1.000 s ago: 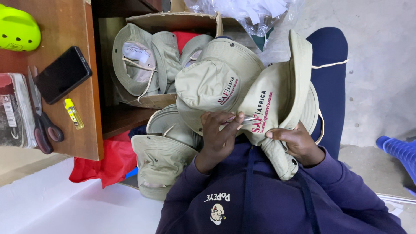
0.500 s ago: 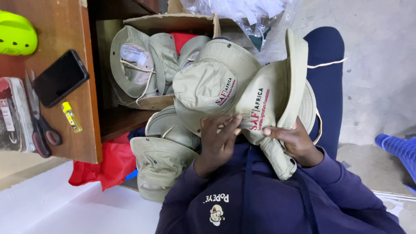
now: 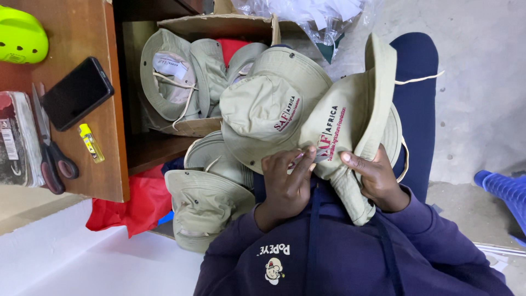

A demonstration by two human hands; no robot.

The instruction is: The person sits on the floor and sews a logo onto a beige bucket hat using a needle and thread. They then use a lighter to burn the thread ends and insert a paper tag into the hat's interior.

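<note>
Item: khaki bucket hat [image 3: 350, 126] on my lap, soft, light, floppy cloth; my left hand [image 3: 286, 183] and right hand [image 3: 375, 178] pinch its brim edge, best hold.

Centre of the frame: khaki matt cotton-like cloth sun hat [image 3: 350, 126], woven and slightly creased, with embroidered thread lettering; a second khaki cloth hat [image 3: 263, 109] beside it shows small metal eyelets. Upper centre: brown matt cardboard box [image 3: 219, 24], rough-edged. Left: reddish-brown wooden bench [image 3: 82, 33] with a smooth, faintly glossy finish, carrying a glossy black glass-faced phone [image 3: 76, 93], scissors with dull metal blades and dark plastic handles [image 3: 49, 153], and a glossy lime-green plastic object [image 3: 19, 38]. Top: crinkled clear plastic film [image 3: 318, 16]. Lower centre: navy matt knitted sweatshirt [image 3: 350, 257].
</note>
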